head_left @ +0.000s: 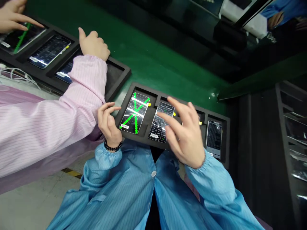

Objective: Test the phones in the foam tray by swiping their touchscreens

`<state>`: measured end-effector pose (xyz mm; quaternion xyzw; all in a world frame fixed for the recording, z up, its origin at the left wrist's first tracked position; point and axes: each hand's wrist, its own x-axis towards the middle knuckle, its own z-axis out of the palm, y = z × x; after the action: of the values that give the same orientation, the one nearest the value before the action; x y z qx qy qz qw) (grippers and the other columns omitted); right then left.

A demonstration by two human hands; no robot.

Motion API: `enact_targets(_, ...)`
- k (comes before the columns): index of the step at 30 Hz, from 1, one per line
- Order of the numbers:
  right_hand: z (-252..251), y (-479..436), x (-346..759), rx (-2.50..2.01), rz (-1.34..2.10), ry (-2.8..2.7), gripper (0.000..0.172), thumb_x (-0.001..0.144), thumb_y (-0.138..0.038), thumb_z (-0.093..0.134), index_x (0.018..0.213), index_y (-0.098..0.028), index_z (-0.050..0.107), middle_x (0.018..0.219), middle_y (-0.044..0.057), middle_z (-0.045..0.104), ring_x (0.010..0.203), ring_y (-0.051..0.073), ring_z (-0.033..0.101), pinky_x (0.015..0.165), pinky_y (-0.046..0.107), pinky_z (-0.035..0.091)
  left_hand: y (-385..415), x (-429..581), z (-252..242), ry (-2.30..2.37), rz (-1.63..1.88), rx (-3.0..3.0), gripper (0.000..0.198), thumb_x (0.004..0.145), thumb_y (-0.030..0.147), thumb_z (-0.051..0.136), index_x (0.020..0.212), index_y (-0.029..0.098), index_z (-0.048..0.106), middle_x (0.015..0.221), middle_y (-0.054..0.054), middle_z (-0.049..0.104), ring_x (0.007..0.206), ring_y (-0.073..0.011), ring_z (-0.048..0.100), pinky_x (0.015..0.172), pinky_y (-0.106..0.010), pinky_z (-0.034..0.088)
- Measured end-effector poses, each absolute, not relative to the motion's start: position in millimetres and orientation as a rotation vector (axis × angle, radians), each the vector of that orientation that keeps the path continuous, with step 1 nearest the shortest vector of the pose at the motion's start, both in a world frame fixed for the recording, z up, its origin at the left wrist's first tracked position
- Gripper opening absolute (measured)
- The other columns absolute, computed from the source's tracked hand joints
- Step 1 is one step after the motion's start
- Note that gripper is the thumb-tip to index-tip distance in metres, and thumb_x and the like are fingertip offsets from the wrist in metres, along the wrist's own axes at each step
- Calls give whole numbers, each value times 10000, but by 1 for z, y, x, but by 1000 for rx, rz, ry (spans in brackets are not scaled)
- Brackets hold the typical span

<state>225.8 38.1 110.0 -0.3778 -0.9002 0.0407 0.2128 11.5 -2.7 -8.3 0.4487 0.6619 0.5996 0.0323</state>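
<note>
The right hand (pixel 185 142) hovers over the middle smartphone (pixel 154 126), its fingers (pixel 177 118) spread wide and holding nothing, while the left hand (pixel 109 124) curls loosely, empty, just beside the phone showing a green X (pixel 134 111) in the same black tray (pixel 144 92). Bare fingers could smudge or scratch the lit screens, and a bump from the co-worker's pink sleeve (pixel 85 83) could jostle the tray.
</note>
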Motion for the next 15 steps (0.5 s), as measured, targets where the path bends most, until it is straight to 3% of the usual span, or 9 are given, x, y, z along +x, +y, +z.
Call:
enact_targets(5,100,49,267,-1278,154,-2355,317,1017,-236,412,1208,-238,665,1484,112,529,1362,286,509,1192,595,325,0,8,4,1969,1587,1575,465,1033,349,282,1204,165,674,1330,-113,593,1287,-228,539,1161,-414,398)
enact_targets(8,66,59,278,-1342,192,-2321,326,1026,-260,402,1179,-214,686,1457,126,552,1333,281,529,1189,585,336,13,8,13,1950,1292,1797,497,1042,371,272,1357,149,587,1512,-142,460,1462,-251,386,1256,-445,271)
enact_targets(11,33,66,281,-1382,130,-2235,334,1016,-256,405,1154,-192,703,1457,137,554,1341,287,511,1202,595,314,30,12,15,1936,1104,1925,521,1042,410,259,1376,158,569,1583,-151,376,1534,-295,263,1284,-561,138)
enact_targets(15,15,67,280,-1388,36,-2253,312,1010,-268,437,1138,-220,717,1466,114,555,1300,276,526,1200,610,307,41,16,10,1852,995,2040,508,1043,435,250,1301,209,625,1584,-115,390,1543,-312,246,1274,-643,53)
